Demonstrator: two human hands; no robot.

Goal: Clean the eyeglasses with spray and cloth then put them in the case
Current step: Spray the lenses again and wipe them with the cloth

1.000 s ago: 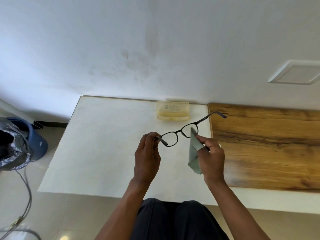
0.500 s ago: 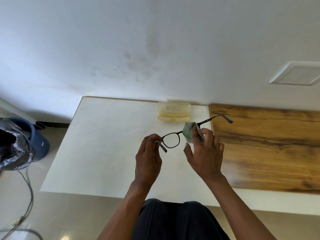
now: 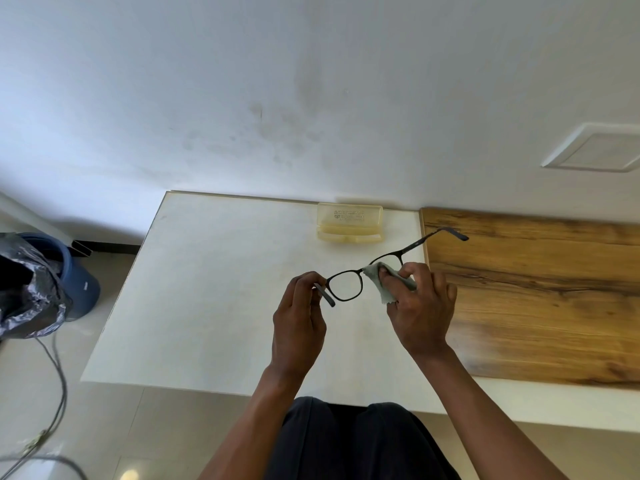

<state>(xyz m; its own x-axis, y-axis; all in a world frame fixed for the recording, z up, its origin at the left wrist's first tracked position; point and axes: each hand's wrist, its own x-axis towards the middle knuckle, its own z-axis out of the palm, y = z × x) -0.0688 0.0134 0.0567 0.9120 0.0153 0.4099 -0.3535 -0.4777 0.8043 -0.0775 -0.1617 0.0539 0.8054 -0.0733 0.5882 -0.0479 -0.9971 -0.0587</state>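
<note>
Black-framed eyeglasses (image 3: 346,285) hang in the air above the white table (image 3: 207,289), temples unfolded. My left hand (image 3: 299,320) pinches the left temple near its hinge. My right hand (image 3: 420,306) pinches a pale grey-green cloth (image 3: 379,277) around the right lens, which the cloth mostly hides. A translucent yellow glasses case (image 3: 349,221) stands open at the table's far edge against the wall. No spray bottle is in view.
A wooden board (image 3: 536,299) covers the table's right part. On the floor to the left stand a blue bin (image 3: 81,282) and a black plastic bag (image 3: 24,289), with cables (image 3: 55,375) trailing. My dark-trousered lap (image 3: 353,441) meets the table's near edge.
The hanging cloth was brought up and folded around the right lens by my right hand, which has since shifted slightly along the lens. My left hand kept its hold.
</note>
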